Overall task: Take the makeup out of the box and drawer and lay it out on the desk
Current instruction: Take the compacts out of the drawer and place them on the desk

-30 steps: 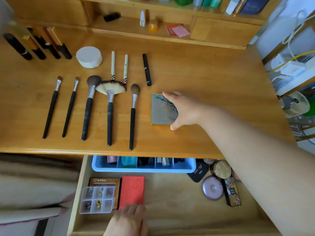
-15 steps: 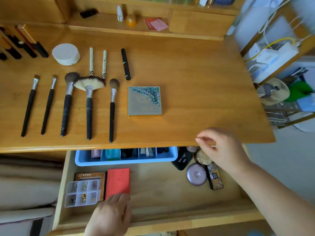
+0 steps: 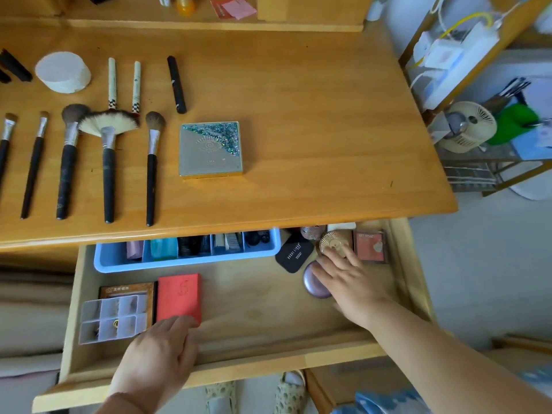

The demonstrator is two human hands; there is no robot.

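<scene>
The drawer (image 3: 268,321) stands pulled out under the desk (image 3: 313,115). My right hand (image 3: 349,282) reaches into its right back corner. Its straight fingers touch a round gold compact (image 3: 330,241) and lie over a round purple compact (image 3: 312,282). Beside them sit a black compact (image 3: 294,253) and a square pink blush (image 3: 370,246). My left hand (image 3: 158,354) rests on the drawer's front edge, fingertips at a red palette (image 3: 179,295). On the desk lie a glittery square palette (image 3: 210,149), several brushes (image 3: 109,165), a white round box (image 3: 62,71) and a black tube (image 3: 176,85).
A blue organiser tray (image 3: 119,264) with small items sits at the drawer's back. A clear compartment box (image 3: 112,322) lies on a brown palette (image 3: 128,289) at the front left. A wire rack with a small fan (image 3: 469,127) stands right of the desk.
My right hand let go of the glittery palette on the desk and moved down into the drawer's right back corner. My left hand stayed on the drawer front.
</scene>
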